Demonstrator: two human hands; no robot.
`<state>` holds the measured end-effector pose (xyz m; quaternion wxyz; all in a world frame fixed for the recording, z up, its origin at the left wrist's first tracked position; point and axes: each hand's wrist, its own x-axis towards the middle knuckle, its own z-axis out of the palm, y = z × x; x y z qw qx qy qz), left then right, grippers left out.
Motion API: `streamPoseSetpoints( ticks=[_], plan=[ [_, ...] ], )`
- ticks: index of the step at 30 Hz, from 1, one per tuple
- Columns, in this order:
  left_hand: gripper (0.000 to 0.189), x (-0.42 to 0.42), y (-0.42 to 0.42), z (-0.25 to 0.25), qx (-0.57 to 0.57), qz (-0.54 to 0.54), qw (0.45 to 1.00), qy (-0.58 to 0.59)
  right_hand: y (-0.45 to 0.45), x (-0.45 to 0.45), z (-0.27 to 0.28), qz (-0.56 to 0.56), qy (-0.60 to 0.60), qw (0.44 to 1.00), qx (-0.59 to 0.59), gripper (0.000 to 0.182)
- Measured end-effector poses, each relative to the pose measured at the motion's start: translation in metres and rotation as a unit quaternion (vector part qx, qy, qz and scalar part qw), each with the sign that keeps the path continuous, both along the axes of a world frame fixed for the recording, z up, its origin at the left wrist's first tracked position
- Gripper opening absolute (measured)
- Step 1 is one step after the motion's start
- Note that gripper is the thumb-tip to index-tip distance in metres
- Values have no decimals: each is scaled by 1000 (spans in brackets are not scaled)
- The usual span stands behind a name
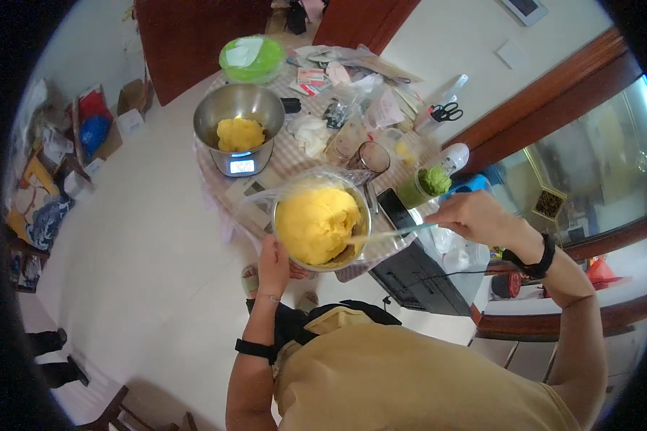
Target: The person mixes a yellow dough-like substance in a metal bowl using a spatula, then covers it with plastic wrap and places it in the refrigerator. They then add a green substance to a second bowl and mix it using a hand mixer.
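My left hand [275, 265] grips the near left side of a metal bowl [367, 207] heaped with smooth yellow paste [315, 223]. Clear plastic film [315, 180] hangs over the bowl's far rim. My right hand [474, 218] holds the pale handle of a spatula [393, 234], whose blurred end reaches into the bowl at the right of the paste. Beyond, a second steel bowl [205, 116] sits on a digital kitchen scale [242, 166] with a lit display. A lump of yellow paste [240, 134] lies inside that one.
A checked cloth covers the round table [296, 156]. Near my right hand are a smartphone [396, 210], a tub of green paste [434, 182] and a brown glass [373, 157]. Farther back stand a green bowl [252, 60] and scissors [446, 112]. A dark cabinet [423, 280] is at right.
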<state>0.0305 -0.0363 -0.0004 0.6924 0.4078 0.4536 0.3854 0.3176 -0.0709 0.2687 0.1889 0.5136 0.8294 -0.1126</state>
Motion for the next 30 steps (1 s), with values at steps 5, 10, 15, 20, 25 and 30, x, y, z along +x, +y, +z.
streamPoseSetpoints(
  ticks=[5, 10, 15, 20, 25, 30],
  plan=[
    [22, 0, -6, 20, 39, -1, 989, 142, -22, 20, -45, -262, 151, 946, -120, 33],
    [29, 7, -6, 1, 72, -12, 978, 196, -37, 15, -77, -338, 259, 893, -145, 32],
    [26, 4, -8, 4, 85, -15, 977, 193, -16, 8, -36, -183, 75, 980, -1, 27],
    [12, 8, -10, 2, 50, 9, 997, 50, 19, -21, 2, -34, -100, 992, 62, 20],
    [11, 9, -8, 7, -30, 5, 999, -27, 55, -41, -3, 81, -193, 978, 1, 10],
    [11, 8, -8, 15, -17, 9, 999, -27, 75, -57, -26, 141, -214, 966, -29, 7]
  ],
)
